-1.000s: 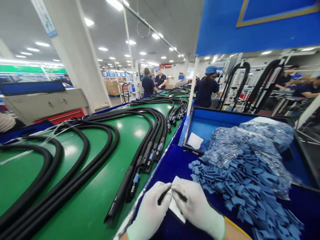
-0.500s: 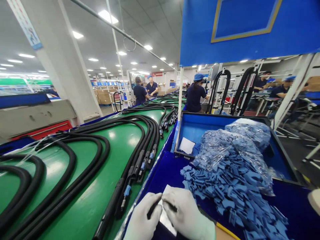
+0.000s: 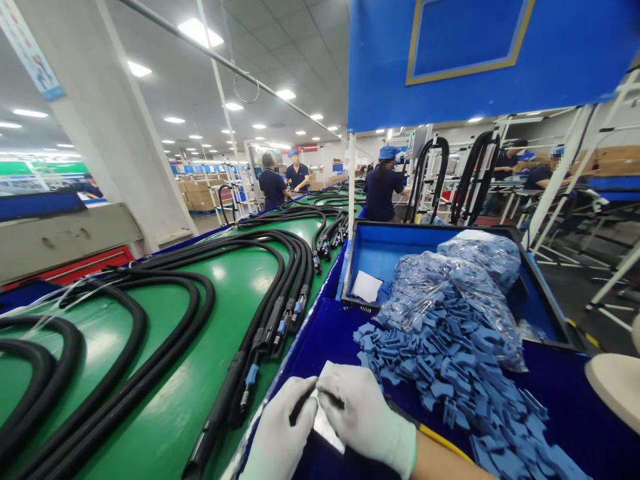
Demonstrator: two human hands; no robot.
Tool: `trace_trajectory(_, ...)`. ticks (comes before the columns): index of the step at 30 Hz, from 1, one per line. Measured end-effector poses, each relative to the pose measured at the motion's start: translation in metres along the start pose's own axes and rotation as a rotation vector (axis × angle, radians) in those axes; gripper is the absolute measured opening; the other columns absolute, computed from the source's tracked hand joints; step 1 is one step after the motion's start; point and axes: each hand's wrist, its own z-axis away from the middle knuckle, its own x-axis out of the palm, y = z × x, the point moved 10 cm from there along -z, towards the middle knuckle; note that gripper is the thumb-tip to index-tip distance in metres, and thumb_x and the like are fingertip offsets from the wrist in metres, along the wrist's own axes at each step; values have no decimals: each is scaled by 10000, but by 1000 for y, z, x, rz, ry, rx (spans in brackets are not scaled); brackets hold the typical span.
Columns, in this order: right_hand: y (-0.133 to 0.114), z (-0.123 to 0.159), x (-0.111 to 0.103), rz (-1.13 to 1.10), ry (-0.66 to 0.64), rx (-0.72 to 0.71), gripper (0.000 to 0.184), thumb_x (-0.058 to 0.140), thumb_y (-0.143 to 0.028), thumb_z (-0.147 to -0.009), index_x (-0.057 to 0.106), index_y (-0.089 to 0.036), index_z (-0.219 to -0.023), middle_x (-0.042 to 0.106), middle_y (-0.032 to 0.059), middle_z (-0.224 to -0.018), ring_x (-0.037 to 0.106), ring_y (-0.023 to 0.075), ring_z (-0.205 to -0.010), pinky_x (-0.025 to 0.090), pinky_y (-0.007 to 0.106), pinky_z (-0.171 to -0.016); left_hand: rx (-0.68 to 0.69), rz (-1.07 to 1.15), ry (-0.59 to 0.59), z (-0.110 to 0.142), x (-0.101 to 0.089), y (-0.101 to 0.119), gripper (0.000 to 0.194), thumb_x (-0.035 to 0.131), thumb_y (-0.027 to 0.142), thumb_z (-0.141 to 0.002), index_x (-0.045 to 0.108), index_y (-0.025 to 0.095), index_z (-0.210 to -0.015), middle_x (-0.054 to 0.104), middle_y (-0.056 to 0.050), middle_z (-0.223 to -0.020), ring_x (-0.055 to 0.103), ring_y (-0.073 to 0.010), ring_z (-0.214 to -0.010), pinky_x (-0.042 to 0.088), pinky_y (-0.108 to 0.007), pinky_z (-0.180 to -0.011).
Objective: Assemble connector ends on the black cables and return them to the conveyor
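Observation:
In white gloves, my left hand [image 3: 285, 427] and my right hand [image 3: 357, 410] meet at the lower middle, fingertips close together. Both are curled into a pinch; whatever lies between the fingertips is hidden. A whitish, shiny sheet [image 3: 329, 430] is under and between them, its far corner showing beyond the fingers. I cannot tell whether the fingers grip this sheet. To the right of my right hand, a heap of small blue plastic pieces [image 3: 450, 360] spreads over the dark blue surface [image 3: 320, 333], partly spilling from a clear plastic bag [image 3: 425, 280].
Black hoses [image 3: 165, 333] with fittings at their ends curve along the green table [image 3: 150, 413] at left. Behind the heap stands a blue bin [image 3: 383, 243] with a black rim. A white post [image 3: 351, 173] rises beside it. Several people work farther back. A beige round object [image 3: 617, 383] is at right.
The view has turned slightly to the right, so the scene sits a little farther left. My hands keep nearly the same pose over the sheet.

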Motion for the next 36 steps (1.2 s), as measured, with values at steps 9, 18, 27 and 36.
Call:
trace_trajectory(9, 1, 0, 2, 8, -18, 13, 201, 548, -180, -949, 514, -189, -750, 586, 5, -755, 537, 133, -696, 319, 279, -635, 19, -2, -11, 1, 0, 2, 283, 521, 339, -1030, 691, 254, -1240, 706, -70, -1242, 664, -217, -1179, 542, -364, -1065)
trace_trajectory(18, 0, 0, 3, -9, -41, 24, 205, 541, -199, -964, 511, -189, -761, 597, 12, -774, 549, 136, -713, 325, 276, -645, 15, 9, -10, 1, 0, 0, 259, 526, 340, -1033, 689, 270, -1222, 705, -49, -1233, 663, -204, -1169, 545, -339, -1049)
trace_trajectory(27, 2, 3, 4, -13, -22, 5, 174, 539, -215, -978, 560, -191, -807, 610, 12, -798, 562, 137, -730, 331, 279, -652, 3, 31, -17, 0, -1, 4, 254, 521, 322, -1032, 686, 273, -1219, 700, -40, -1233, 657, -195, -1179, 525, -332, -1074)
trace_trajectory(36, -2, 0, 3, -1, -19, 4, 196, 532, -214, -985, 555, -189, -792, 602, 12, -787, 552, 135, -718, 319, 281, -646, 7, 10, -17, 3, -4, 3, 269, 524, 355, -1038, 700, 265, -1220, 698, -55, -1201, 658, -207, -1150, 525, -340, -1067)
